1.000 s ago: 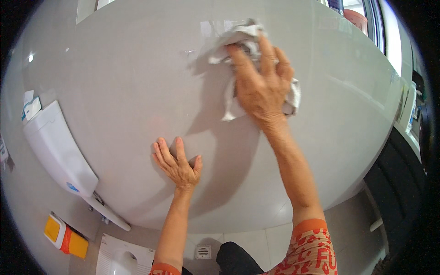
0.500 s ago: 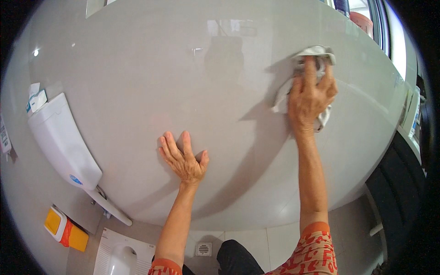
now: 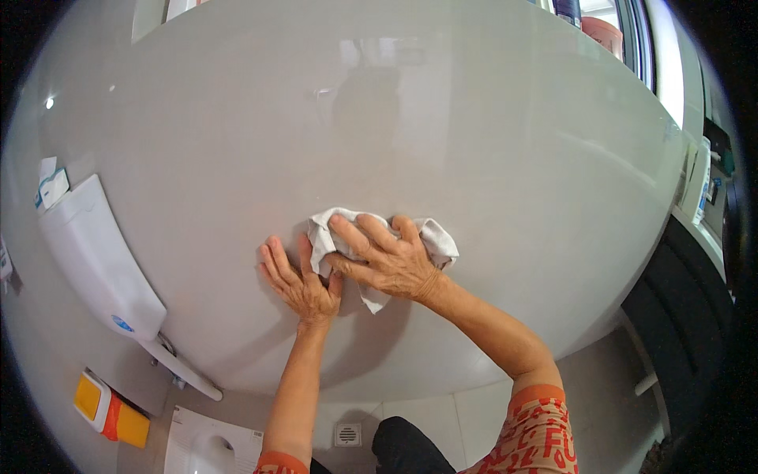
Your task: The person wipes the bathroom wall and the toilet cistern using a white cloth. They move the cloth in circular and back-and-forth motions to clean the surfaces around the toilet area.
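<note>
Under my right hand [image 3: 387,257] a crumpled white cloth [image 3: 440,241] is pressed against the glossy pale wall [image 3: 505,158]. The fingers curve over the cloth, and its edges stick out on both sides and below. Close by on the left, my left hand [image 3: 298,280] lies flat on the same wall with its fingers spread. Its thumb side is right beside the cloth and my right thumb; whether they touch is hard to tell.
At the left hang a white toilet cistern [image 3: 103,261] and a tissue pack [image 3: 54,186] above it. Below are a yellow-and-white bin [image 3: 114,409], a squat toilet [image 3: 209,446] and a floor drain [image 3: 347,434]. A pink container [image 3: 602,35] stands on the window ledge; a dark cabinet [image 3: 679,308] is right.
My right hand has carried the cloth from the upper right of the wall down and left, next to my left hand. The left hand stays on the wall nearly in place.
</note>
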{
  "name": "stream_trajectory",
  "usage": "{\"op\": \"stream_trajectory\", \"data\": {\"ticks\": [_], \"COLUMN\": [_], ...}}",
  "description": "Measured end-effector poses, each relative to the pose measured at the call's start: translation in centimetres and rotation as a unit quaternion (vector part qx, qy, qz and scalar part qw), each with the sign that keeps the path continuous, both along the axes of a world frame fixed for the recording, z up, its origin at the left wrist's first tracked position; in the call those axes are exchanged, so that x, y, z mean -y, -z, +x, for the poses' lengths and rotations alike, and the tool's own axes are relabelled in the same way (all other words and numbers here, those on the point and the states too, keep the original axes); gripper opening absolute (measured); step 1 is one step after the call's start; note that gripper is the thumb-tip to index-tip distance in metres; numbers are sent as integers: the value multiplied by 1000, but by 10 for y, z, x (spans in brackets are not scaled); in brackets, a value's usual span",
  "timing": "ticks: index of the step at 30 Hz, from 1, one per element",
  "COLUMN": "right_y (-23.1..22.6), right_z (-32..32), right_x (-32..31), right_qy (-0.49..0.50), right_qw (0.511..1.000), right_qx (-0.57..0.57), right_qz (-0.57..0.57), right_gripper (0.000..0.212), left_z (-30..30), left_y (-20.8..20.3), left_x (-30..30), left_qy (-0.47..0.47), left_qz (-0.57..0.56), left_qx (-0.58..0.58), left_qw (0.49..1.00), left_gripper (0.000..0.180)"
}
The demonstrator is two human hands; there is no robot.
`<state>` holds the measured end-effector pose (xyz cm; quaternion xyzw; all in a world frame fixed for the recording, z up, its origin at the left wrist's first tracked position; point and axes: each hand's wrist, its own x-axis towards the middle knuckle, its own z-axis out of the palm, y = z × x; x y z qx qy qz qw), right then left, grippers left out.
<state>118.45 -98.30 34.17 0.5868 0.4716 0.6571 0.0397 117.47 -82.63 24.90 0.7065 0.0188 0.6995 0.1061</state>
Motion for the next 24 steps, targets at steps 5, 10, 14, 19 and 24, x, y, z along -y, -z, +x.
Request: {"op": "stream_trajectory", "data": {"ticks": [5,10,14,19,24], "right_y": [-47,-82,-110,-142,-182], "right_z": [5,17,13,6,6], "right_x": [8,49,70,17,10], "right_qy": [-14,35,101,55,42], "right_qw": [995,975,946,963,981], "right_qx": [36,63,69,41,39], "right_qz": [89,211,300,262,186], "right_gripper": [11,15,25,38,38], "left_z": [-5,0,-2,-6,-4], "left_y": [-4,1,-5,-9,-5], "left_x": [-7,-5,4,-2,-1], "left_qy": [-28,-32,-25,-43,-46], "left_qz": [33,34,34,37,36], "left_qx": [-13,-11,-4,8,3], "left_qw": [999,999,999,998,998], "left_gripper": [66,64,63,63,62]}}
